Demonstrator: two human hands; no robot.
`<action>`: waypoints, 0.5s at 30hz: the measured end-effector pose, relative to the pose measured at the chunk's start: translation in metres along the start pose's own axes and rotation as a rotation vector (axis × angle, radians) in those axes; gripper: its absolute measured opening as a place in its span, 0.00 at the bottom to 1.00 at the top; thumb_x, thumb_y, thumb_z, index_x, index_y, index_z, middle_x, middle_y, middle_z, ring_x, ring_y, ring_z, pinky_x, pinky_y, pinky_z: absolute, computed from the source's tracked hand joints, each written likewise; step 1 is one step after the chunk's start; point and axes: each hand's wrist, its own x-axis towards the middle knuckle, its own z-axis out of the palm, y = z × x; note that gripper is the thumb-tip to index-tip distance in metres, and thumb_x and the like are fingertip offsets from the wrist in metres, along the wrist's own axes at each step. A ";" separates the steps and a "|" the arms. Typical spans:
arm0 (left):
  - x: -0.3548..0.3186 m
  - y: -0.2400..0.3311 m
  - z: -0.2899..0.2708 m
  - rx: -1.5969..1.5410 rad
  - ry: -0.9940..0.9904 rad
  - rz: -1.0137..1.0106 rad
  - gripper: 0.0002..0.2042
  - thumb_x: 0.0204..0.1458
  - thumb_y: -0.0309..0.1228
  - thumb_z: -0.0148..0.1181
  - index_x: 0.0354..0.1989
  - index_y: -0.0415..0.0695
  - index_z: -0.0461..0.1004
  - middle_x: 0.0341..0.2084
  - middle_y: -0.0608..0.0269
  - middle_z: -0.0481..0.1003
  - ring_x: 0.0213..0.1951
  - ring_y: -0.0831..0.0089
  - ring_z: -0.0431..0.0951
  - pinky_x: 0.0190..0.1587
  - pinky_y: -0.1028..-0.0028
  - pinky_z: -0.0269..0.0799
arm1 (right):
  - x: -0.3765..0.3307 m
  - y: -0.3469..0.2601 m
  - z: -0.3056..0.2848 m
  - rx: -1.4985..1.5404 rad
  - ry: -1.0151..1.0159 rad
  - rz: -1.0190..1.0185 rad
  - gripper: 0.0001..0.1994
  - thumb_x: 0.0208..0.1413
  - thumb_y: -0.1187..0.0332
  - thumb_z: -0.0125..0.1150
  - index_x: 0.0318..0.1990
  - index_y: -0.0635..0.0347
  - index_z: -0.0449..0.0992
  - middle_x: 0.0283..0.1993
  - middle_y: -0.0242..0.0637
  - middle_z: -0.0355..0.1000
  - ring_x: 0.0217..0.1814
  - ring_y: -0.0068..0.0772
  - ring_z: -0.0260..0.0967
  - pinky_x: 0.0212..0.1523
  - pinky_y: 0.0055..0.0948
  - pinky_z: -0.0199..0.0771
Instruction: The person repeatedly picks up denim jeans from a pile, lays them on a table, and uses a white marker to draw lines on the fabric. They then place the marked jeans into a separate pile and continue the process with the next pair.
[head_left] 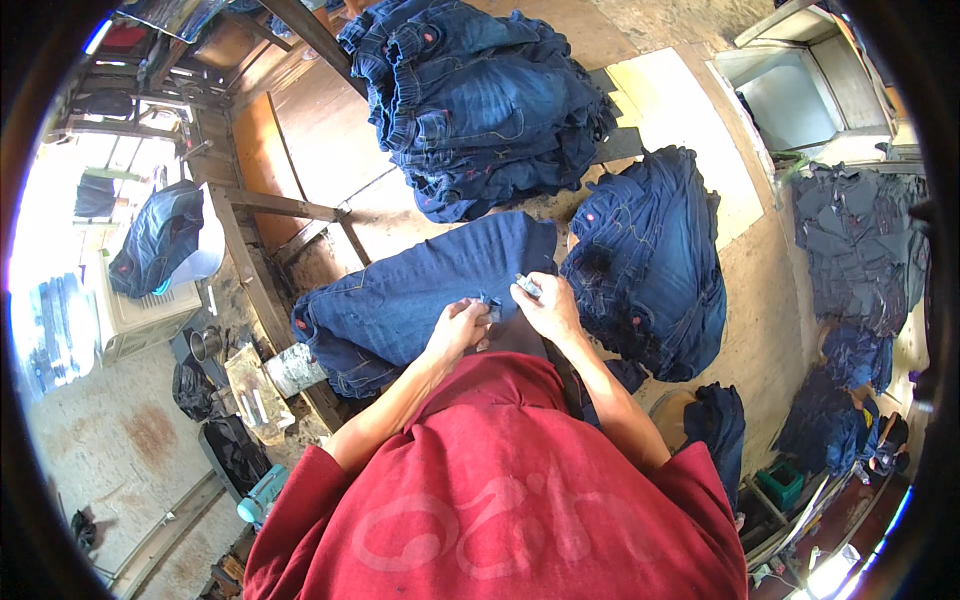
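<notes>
My left hand (462,328) is closed, with a small scrap of blue and whitish material showing at its fingertips. My right hand (548,305) pinches a small pale grey-blue folded piece (528,287). Both hands are close together in front of my body, at the near edge of a pair of blue jeans (410,275) stretched out flat. Whether either hand touches the jeans, I cannot tell. What exactly the pieces are is too small to make out.
A tall stack of jeans (490,100) stands ahead. To the right lies another pile of jeans (650,260); dark grey garments (860,245) hang or lie at the far right. A wooden frame (260,290) and a metal cup (206,344) are on the left.
</notes>
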 end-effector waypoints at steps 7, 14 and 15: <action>0.003 -0.004 -0.006 0.001 -0.076 0.056 0.08 0.69 0.33 0.54 0.43 0.42 0.74 0.31 0.62 0.76 0.16 0.79 0.58 0.29 0.67 0.68 | -0.004 0.001 0.008 0.106 0.058 0.011 0.17 0.63 0.60 0.71 0.29 0.64 0.77 0.23 0.46 0.75 0.22 0.45 0.73 0.28 0.44 0.70; 0.003 -0.005 -0.021 -0.229 -0.283 -0.142 0.12 0.66 0.27 0.52 0.55 0.36 0.68 0.47 0.47 0.83 0.18 0.78 0.59 0.34 0.74 0.73 | -0.003 -0.002 -0.004 -0.014 0.098 -0.088 0.12 0.67 0.63 0.67 0.38 0.62 0.76 0.24 0.49 0.76 0.25 0.48 0.77 0.29 0.46 0.74; 0.001 -0.002 -0.025 -0.021 -0.301 -0.027 0.21 0.64 0.24 0.53 0.64 0.35 0.61 0.53 0.44 0.81 0.21 0.77 0.65 0.36 0.74 0.75 | -0.006 -0.007 -0.006 -0.017 0.199 -0.132 0.10 0.68 0.63 0.65 0.41 0.61 0.76 0.25 0.50 0.76 0.26 0.50 0.78 0.30 0.48 0.75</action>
